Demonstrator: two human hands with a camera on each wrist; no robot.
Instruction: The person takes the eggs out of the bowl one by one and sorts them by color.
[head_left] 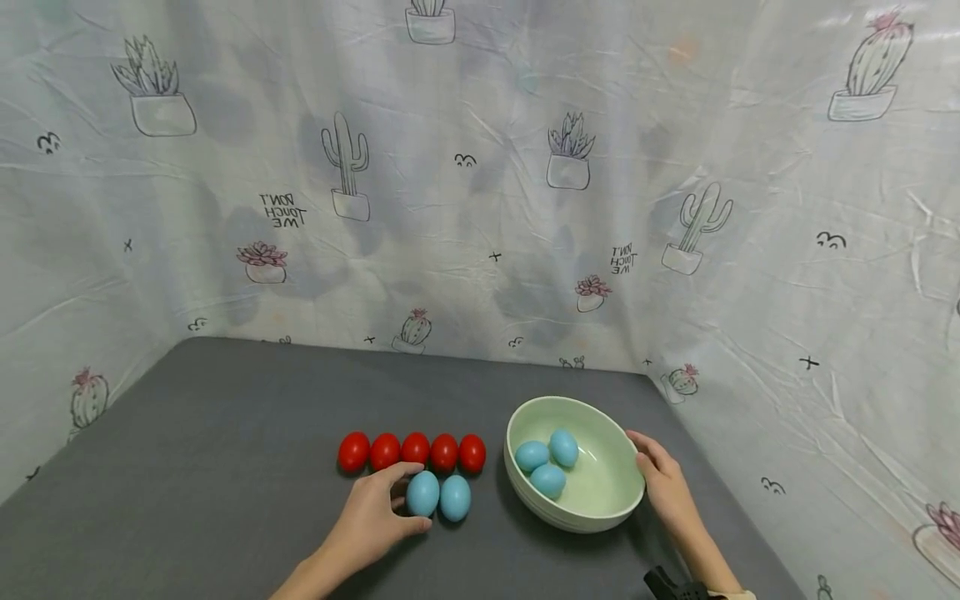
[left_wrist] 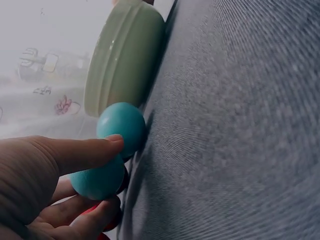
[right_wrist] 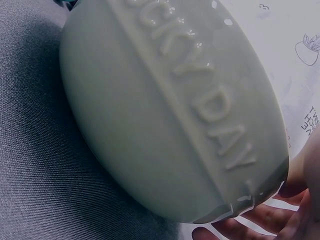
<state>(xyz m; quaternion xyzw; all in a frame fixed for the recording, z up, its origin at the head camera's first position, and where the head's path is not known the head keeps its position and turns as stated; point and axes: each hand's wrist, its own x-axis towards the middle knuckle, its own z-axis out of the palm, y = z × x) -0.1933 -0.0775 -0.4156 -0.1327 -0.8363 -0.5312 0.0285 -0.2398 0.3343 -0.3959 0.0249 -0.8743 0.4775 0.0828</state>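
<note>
My left hand (head_left: 372,515) holds a blue egg (head_left: 423,493) between thumb and fingers, low over the grey table. Close beside that egg, on its right, stands another blue egg (head_left: 455,498). In the left wrist view the thumb lies over the held egg (left_wrist: 99,179), with fingers on its other side. A pale green bowl (head_left: 609,487) tilts toward the left, several blue eggs (head_left: 548,481) inside. My right hand (head_left: 667,483) grips the bowl's right edge. Raised lettering marks the bowl's side (right_wrist: 140,120) in the right wrist view, where fingertips (right_wrist: 205,234) show by its wall.
Just behind the two blue eggs runs a row of several red eggs (head_left: 385,451). The dark grey tabletop (head_left: 187,467) extends left and behind. A white curtain (head_left: 465,217) with cactus drawings closes off the back and both sides.
</note>
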